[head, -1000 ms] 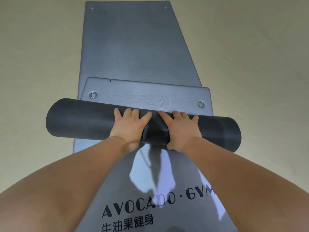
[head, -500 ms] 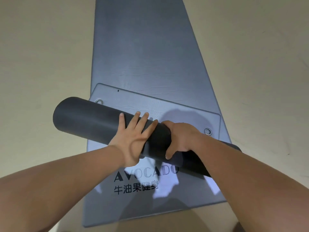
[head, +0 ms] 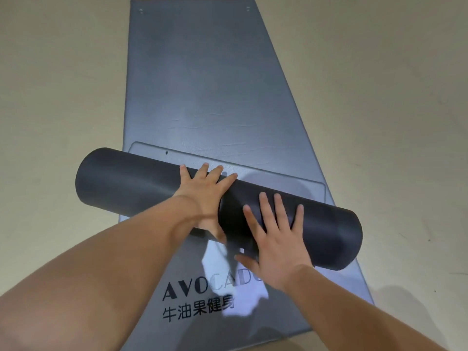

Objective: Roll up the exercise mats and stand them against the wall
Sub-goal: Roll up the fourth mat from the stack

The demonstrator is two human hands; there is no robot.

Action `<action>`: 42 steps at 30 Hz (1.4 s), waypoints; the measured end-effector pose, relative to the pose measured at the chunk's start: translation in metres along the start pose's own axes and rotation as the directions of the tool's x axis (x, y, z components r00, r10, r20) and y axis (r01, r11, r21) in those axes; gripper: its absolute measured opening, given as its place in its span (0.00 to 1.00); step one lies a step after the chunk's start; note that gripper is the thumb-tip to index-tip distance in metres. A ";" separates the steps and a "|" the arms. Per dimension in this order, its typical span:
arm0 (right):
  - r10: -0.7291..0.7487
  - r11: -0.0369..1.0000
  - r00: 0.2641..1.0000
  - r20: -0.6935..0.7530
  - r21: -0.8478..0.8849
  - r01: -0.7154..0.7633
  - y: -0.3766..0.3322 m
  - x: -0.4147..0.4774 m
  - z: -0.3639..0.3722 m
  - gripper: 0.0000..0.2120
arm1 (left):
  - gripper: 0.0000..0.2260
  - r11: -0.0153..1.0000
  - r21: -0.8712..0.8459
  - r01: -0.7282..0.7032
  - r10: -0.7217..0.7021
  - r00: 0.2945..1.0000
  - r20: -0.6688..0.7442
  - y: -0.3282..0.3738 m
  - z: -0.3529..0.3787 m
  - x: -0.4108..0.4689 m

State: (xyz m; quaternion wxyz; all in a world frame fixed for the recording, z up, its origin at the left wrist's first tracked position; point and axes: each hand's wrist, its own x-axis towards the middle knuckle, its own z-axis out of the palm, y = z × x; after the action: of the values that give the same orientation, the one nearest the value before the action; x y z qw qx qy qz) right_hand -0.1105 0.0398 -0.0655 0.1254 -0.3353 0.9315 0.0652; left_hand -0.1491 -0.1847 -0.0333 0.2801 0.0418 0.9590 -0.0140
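A dark rolled exercise mat [head: 126,178] lies slantwise across a flat grey mat [head: 202,84] printed with "AVOCADO" at its near end. The roll's loose end [head: 304,190], a lighter grey flap with rounded corners, lies flat just beyond the roll. My left hand [head: 205,196] rests over the roll's middle, fingers reaching its far crest and thumb down the near side. My right hand [head: 273,239] lies flat on the roll to the right, fingers spread, thumb at the roll's near lower edge. Neither hand closes around the roll.
Beige floor [head: 63,97] surrounds the flat mat on both sides. The flat mat stretches away to its far edge, with two small eyelets [head: 248,8] near the far corners. No wall is in view.
The roll has turned farther onto its flap, hiding the flap's two metal eyelets. My right hand has let go its grip and now lies flat with fingers spread, farther right.
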 end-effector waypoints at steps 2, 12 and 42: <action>0.032 0.999 0.999 0.044 0.005 -0.032 0.001 0.006 0.002 0.52 | 0.70 1.000 0.002 0.007 -0.007 1.000 -0.009 0.000 0.000 0.004; 0.025 0.991 0.990 0.135 0.125 -0.042 0.058 0.078 -0.023 0.66 | 0.64 0.997 0.075 -0.009 0.023 0.981 -0.191 0.006 0.052 -0.011; 0.184 0.828 0.882 0.434 0.415 -0.377 0.005 0.103 -0.056 0.66 | 0.41 0.785 -0.559 0.267 -0.476 0.838 -0.268 -0.027 0.066 -0.036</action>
State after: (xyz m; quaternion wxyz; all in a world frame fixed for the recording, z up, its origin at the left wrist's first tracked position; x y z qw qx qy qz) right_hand -0.2012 -0.0303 -0.0396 0.3704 -0.1303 0.9152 -0.0906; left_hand -0.0853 -0.2174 -0.0695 0.0730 -0.2240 0.9536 0.1873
